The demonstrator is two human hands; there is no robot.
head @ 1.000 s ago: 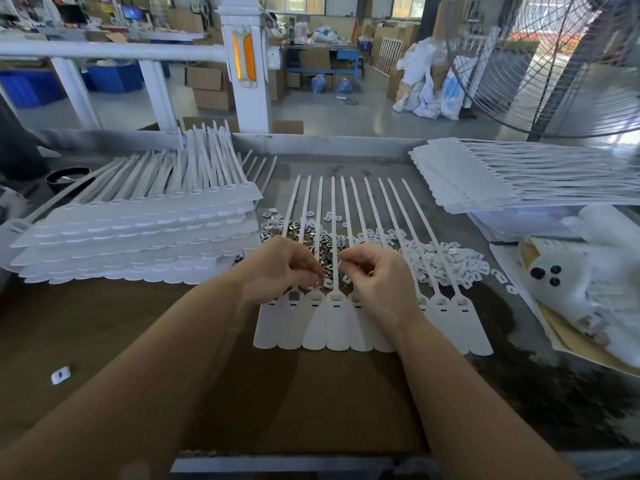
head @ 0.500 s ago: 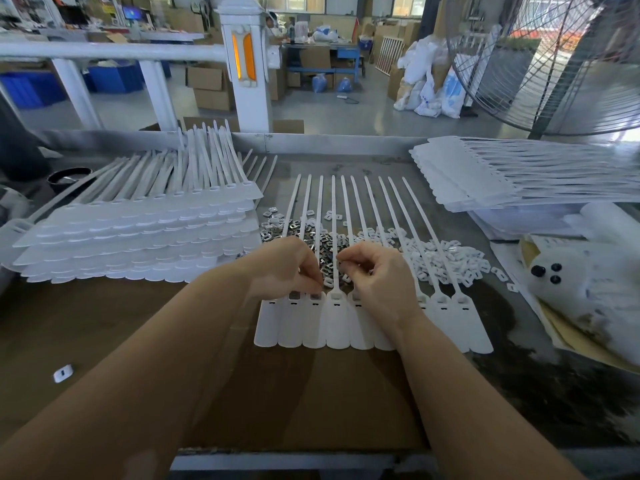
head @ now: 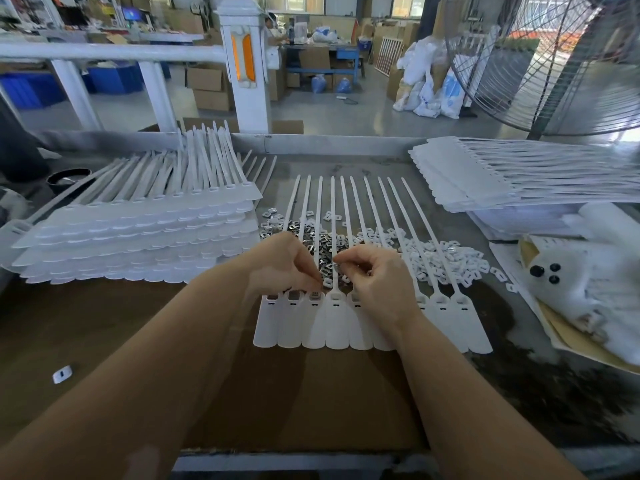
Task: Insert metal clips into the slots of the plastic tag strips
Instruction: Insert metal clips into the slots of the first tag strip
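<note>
Workshop surface (head: 104, 323): tag strips (head: 346, 323) fanned flat for slot access, clips (head: 329, 244) heaped behind; left hand (head: 280, 265) and right hand (head: 377, 275) fingers curled, apparently pinching clips.

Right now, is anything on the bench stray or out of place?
One small white slotted piece lies alone on the brown board at near left, far from the pile of white pieces right of the hands. Otherwise the tag strips lie in an orderly row.
</note>
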